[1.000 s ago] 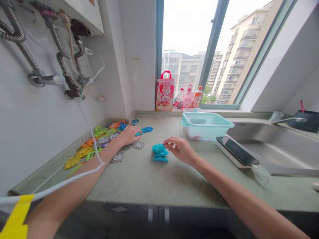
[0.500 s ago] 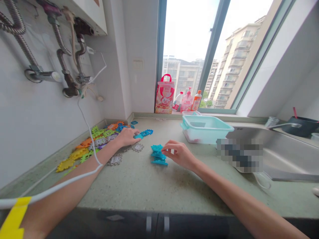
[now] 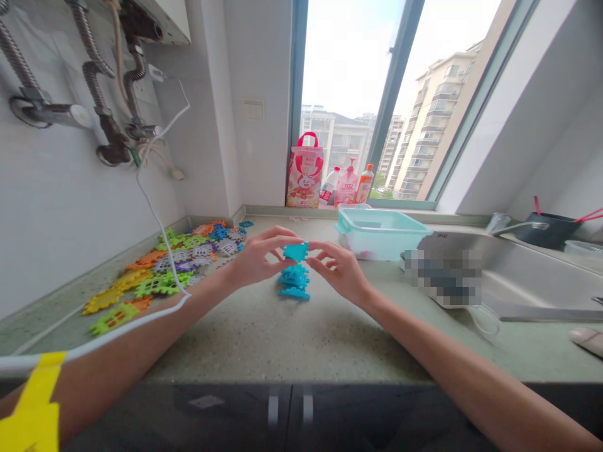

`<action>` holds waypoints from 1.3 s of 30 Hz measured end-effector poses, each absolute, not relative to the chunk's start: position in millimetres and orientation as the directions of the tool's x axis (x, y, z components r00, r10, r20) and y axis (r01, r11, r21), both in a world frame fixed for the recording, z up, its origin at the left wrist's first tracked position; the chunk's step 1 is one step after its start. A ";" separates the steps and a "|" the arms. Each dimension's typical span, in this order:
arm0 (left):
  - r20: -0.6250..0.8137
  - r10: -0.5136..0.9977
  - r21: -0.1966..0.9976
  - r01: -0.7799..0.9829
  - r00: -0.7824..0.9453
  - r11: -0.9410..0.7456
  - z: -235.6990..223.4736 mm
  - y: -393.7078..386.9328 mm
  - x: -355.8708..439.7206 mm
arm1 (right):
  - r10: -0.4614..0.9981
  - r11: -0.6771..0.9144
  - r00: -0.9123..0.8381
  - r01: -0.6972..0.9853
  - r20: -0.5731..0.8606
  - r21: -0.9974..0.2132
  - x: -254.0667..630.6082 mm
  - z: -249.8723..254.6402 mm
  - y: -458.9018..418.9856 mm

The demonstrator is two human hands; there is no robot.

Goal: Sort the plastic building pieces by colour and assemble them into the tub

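Note:
Between both hands is a light-blue plastic building piece (image 3: 296, 252) with notched edges, held just above a short stack of blue building pieces (image 3: 294, 282) on the counter. My left hand (image 3: 262, 254) pinches the piece from its left side, fingers on top and thumb below. From the right, my right hand (image 3: 335, 267) grips the same piece with fingertips and thumb. Whether the held piece touches the stack I cannot tell. To the left spreads a heap of notched building pieces (image 3: 162, 284) in green, yellow, orange, grey and purple.
A turquoise plastic tub (image 3: 384, 235) stands behind my right hand, beside the steel sink (image 3: 532, 270). Bottles (image 3: 347, 187) and a pink bag (image 3: 305, 176) line the windowsill. A white cable (image 3: 162, 235) hangs across my left forearm.
My left hand has come from the heap to the stack with a blue piece. My right hand has risen to grip that piece too. The view has shifted slightly.

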State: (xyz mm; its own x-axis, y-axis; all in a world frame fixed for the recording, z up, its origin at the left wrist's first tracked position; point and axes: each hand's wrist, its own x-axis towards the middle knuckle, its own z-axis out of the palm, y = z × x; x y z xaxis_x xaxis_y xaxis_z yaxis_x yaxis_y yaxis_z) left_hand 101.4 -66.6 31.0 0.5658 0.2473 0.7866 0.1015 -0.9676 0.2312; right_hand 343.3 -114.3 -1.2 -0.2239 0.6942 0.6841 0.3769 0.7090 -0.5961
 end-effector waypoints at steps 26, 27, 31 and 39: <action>0.238 0.587 0.403 0.471 0.773 -0.784 -5.9 -50.5 99.9 | 0.715 0.669 -0.437 0.655 0.545 -0.352 344.2 -15.4 -98.8; 0.247 0.599 0.402 0.482 0.761 -0.778 -8.7 -51.7 103.5 | 0.709 0.679 -0.450 0.644 0.543 -0.353 344.3 -15.8 -98.1; 0.276 0.637 0.405 0.514 0.719 -0.756 -15.1 -54.5 114.0 | 0.725 0.673 -0.461 0.632 0.511 -0.385 349.6 -13.2 -96.4; 0.416 0.538 0.354 0.415 0.733 -0.838 4.7 -28.7 83.2 | 0.714 0.662 -0.594 0.401 0.370 -0.633 360.9 -20.3 -90.9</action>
State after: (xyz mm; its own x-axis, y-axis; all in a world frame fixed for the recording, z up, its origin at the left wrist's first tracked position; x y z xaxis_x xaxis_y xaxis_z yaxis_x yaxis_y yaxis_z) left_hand 83.2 -28.7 4.7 0.7331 0.5384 0.4155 0.4147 -0.8381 0.3543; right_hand 360.9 -90.9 -20.3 -0.5943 0.7139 0.3703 0.4012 0.6622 -0.6328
